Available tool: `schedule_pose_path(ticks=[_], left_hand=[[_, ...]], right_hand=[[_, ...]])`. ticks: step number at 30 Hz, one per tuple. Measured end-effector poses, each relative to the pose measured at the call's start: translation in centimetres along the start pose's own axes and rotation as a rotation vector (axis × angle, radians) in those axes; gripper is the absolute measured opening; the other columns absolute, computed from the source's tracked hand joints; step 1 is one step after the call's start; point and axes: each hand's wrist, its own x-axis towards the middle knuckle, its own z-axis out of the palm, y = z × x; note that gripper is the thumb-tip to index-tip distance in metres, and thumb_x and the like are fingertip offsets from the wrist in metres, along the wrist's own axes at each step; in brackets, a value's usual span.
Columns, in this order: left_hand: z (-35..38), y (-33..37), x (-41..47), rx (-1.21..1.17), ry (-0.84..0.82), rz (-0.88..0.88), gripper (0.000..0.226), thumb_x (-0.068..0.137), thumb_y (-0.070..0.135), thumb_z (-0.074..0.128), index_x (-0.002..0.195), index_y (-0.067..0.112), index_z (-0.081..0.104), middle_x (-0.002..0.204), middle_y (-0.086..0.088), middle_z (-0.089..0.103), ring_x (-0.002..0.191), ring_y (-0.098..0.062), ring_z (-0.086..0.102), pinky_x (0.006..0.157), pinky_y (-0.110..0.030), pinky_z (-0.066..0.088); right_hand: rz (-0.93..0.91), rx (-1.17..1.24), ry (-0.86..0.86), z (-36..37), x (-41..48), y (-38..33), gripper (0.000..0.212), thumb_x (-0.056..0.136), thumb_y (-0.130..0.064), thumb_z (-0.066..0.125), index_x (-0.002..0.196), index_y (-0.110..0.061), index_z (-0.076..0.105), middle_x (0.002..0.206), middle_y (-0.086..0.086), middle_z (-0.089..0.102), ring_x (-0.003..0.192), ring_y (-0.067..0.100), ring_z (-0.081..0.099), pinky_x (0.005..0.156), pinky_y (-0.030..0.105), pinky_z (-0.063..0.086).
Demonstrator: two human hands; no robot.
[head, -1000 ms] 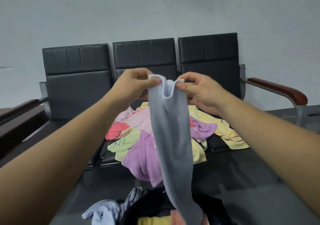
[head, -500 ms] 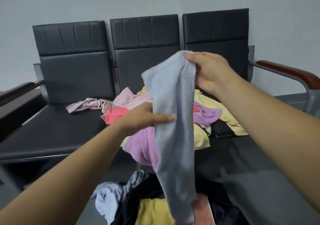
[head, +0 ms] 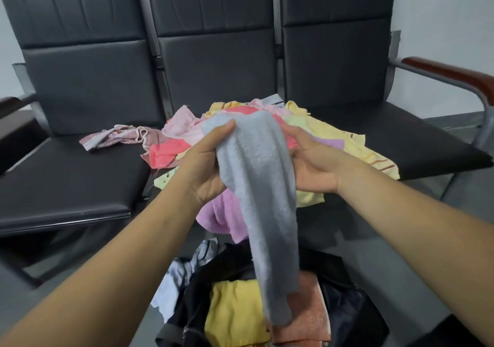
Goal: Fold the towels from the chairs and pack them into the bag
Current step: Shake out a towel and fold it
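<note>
Grey towel [head: 256, 175], gripped by my left hand [head: 205, 164] and right hand [head: 312, 164], hides the right fingers; below it the bag [head: 191, 304] is cut off, towel pile [head: 334, 135] behind.

The grey towel [head: 256, 175] drapes over the fingers of both hands. Of the left hand [head: 205, 164] only the thumb shows on the cloth, and the right hand [head: 312, 164] vanishes under it past the palm. Behind them, the middle of the towel pile [head: 334, 135] on the chairs [head: 88, 84] is covered. The chair backs are cut by the top edge. At bottom centre the black bag [head: 187, 306] runs off the lower edge, and the grey towel's hanging end hides part of the orange towel [head: 310, 306] inside.
</note>
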Motion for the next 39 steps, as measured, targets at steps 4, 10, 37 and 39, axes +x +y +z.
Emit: schedule_pose_path(ticks=[4,10,37,39], left_hand=[[-0.8,0.6,1.2,0.044,0.064,0.019,0.038,0.098,0.023,0.055,0.125,-0.003,0.061,0.115,-0.019,0.072,0.106,-0.028,0.073,0.083,-0.037,0.061],[-3.8,0.9,2.7,0.239,0.017,0.002,0.055,0.098,0.042,0.057,0.139,0.005,0.056,0.136,-0.016,0.064,0.127,-0.026,0.062,0.103,-0.04,0.052],[-4.1,-0.1,1.9,0.693,0.164,0.039,0.046,0.08,0.003,0.078,0.123,0.017,0.068,0.118,-0.007,0.075,0.108,-0.024,0.072,0.093,-0.044,0.059],[-4.7,-0.4,1.7,0.978,0.184,0.028,0.034,0.083,0.001,0.072,0.112,0.019,0.071,0.111,-0.007,0.077,0.104,-0.026,0.073,0.093,-0.05,0.059]], right_hand=[[0.085,-0.173,-0.062,-0.8,0.0,1.2,0.036,0.093,-0.021,0.066,0.126,-0.008,0.069,0.128,0.013,0.07,0.117,0.027,0.069,0.097,0.042,0.058],[-0.27,-0.121,0.094,0.4,1.0,-0.2,0.05,0.084,-0.01,0.075,0.13,0.006,0.063,0.126,0.02,0.07,0.116,0.031,0.069,0.098,0.041,0.057],[-0.44,-0.145,0.281,-0.3,1.4,-0.6,0.005,0.098,-0.015,0.065,0.095,-0.014,0.068,0.098,0.004,0.075,0.083,0.018,0.072,0.068,0.034,0.058],[-0.457,-0.249,0.33,-0.4,1.3,-0.8,0.007,0.1,-0.017,0.064,0.097,-0.013,0.07,0.096,0.004,0.075,0.079,0.016,0.072,0.063,0.031,0.057]])
